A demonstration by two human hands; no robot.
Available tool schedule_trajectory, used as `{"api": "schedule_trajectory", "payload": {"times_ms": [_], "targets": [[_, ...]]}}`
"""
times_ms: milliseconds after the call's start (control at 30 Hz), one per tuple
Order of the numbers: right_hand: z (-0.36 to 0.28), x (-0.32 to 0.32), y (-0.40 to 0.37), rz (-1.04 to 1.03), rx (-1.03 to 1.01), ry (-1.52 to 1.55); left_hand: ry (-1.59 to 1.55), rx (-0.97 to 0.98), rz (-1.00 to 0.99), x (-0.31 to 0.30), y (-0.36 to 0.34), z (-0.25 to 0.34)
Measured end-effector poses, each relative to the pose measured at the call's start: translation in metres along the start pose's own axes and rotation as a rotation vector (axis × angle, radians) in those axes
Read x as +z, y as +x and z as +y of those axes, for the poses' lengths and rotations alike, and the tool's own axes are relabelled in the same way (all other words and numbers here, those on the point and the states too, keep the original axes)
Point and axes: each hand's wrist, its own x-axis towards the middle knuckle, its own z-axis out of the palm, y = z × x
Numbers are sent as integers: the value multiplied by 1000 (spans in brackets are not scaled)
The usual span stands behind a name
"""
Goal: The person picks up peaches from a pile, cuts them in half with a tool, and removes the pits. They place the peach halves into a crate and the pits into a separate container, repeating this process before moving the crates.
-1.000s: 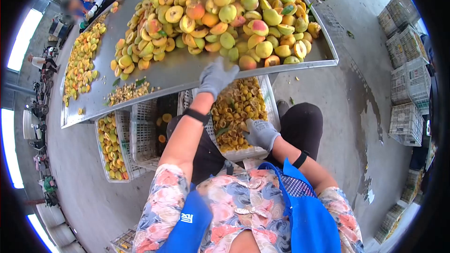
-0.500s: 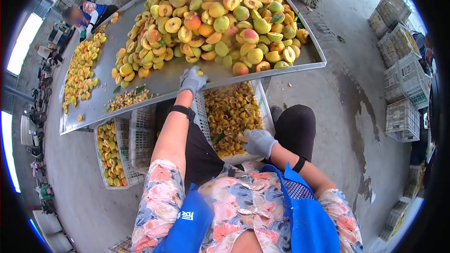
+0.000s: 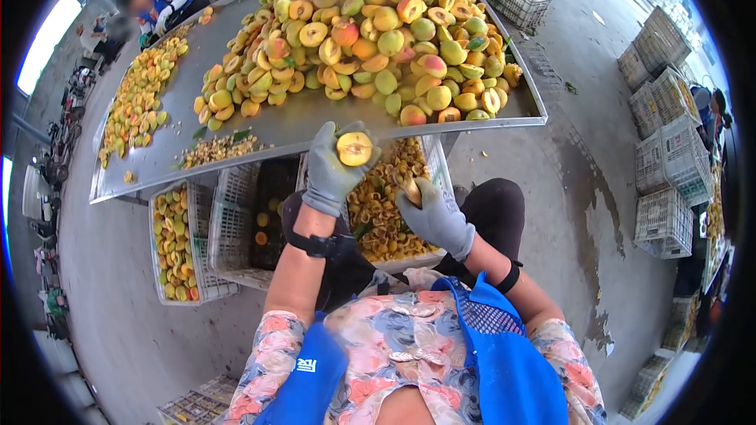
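Gripping one peach half (image 3: 353, 149) in left fingers (image 3: 321, 151), right fingers (image 3: 428, 203) pinching one small brown piece (image 3: 411, 189)

One white printed mark on the blue apron (image 3: 504, 362), low on its left strap (image 3: 303, 364): a few characters, too small and skewed to read. Gloves on left hand (image 3: 335, 165) and right hand (image 3: 437, 220), crates (image 3: 665, 220), desk (image 3: 283, 130): nothing legible.
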Motion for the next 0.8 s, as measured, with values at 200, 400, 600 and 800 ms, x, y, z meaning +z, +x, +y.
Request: {"api": "schedule_trajectory", "payload": {"times_ms": [200,400,600,800], "targets": [[-10,18,10,-105,-31,-51,111,142,50,3,-31,-43],[-4,20,3,-185,71,-51,450,353,79,2,-34,-67],[7,22,-2,-255,127,0,760,450,93,-14,-26,-80],[21,30,-2,-350,156,159,563,334,98,-11,-30,-86]]}}
